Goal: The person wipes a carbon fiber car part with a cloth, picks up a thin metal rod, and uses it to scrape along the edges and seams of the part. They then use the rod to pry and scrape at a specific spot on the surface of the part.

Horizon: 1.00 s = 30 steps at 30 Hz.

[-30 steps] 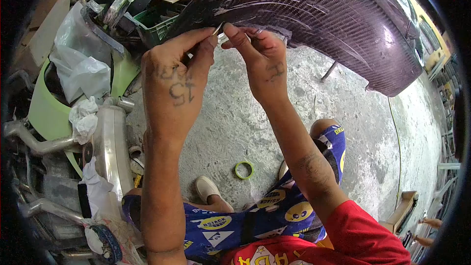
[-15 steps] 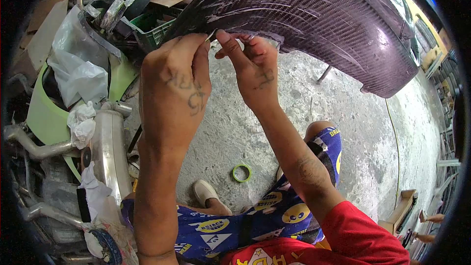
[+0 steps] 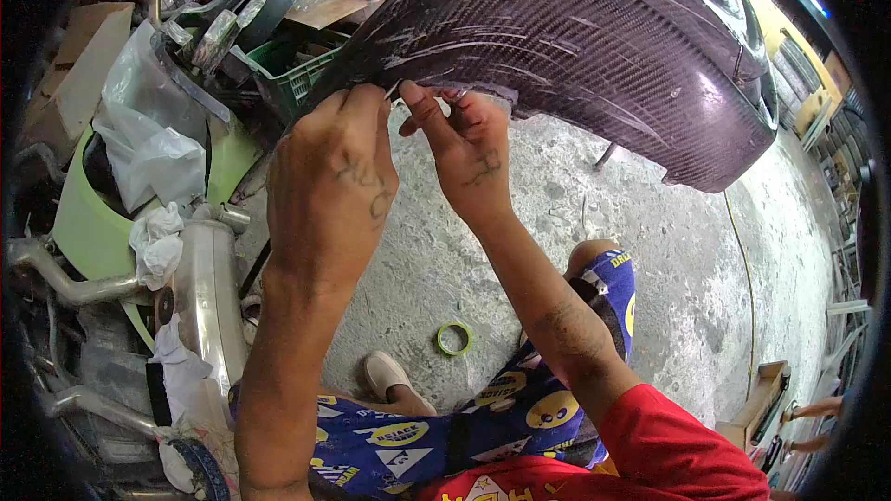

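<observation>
A dark carbon-fibre panel with a woven pattern and pale scratches spans the top of the view. Its lower edge is where both hands meet. My left hand is closed at the fingertips, pinching a thin pale strip beside that edge. Just right of it, my right hand has its thumb and fingers curled at the edge, the thumb against the strip's other side. What its fingers hold is too small to make out.
A green tape roll lies on the concrete floor near my shoe. Metal exhaust parts, a pale green panel and plastic sheeting are at left. A green crate stands behind. Another person's limbs show at lower right.
Both hands have shifted slightly down and left in view, still close together at the panel's edge. More of the yellow-green piece on top of the panel shows.
</observation>
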Tool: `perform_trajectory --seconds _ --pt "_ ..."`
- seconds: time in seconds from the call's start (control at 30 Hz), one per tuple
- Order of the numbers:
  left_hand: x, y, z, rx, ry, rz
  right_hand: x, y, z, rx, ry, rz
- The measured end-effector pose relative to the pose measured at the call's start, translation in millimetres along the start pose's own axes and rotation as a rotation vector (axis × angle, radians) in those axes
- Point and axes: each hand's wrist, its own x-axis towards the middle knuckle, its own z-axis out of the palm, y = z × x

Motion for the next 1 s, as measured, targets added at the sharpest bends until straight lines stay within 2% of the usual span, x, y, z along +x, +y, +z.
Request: perform_trajectory --seconds 0.07,0.3,0.37,0.5,0.57,0.6,0.67,0.8,0.9,0.97,1.0 --pt "0.5 -3.6 1.3 -0.118 0.021 -0.013 0.3 -1.9 -0.1 -0.024 0.0 0.026" --pt "0.8 -3.8 1.3 -0.025 0.014 0.011 1.8 4.6 -0.2 0.037 -0.001 -0.012" --pt "2.7 -7.3 -1.0 -0.207 0.003 -0.019 2.0 5.6 -0.6 0.0 0.004 -0.029" --pt "4.2 -5.2 -5.3 -0.047 0.011 0.031 2.2 3.0 1.4 0.041 0.009 -0.042" --pt "7.0 -7.7 -8.5 -0.251 -0.054 -0.046 1.7 4.8 0.1 0.03 0.01 -0.027" --pt "7.5 -8.1 -7.5 -0.252 -0.052 -0.047 2.3 4.1 -0.1 0.028 0.008 -0.027" --pt "7.4 -9.4 -4.0 -0.11 0.035 0.076 3.2 2.8 0.2 0.047 0.001 -0.019" --pt "9.0 -13.7 -3.4 -0.172 0.017 0.069 1.4 2.1 0.0 0.074 0.0 0.001" --pt "10.4 -13.4 -6.0 -0.296 -0.047 -0.013 1.3 0.2 -1.0 0.027 -0.003 0.001" --pt "9.9 -14.1 -1.7 0.032 0.004 0.112 0.6 -4.5 -0.9 -0.007 0.005 -0.011" --pt "10.7 -15.7 -2.6 0.032 0.006 0.108 0.5 -4.2 0.2 -0.009 0.0 -0.01"
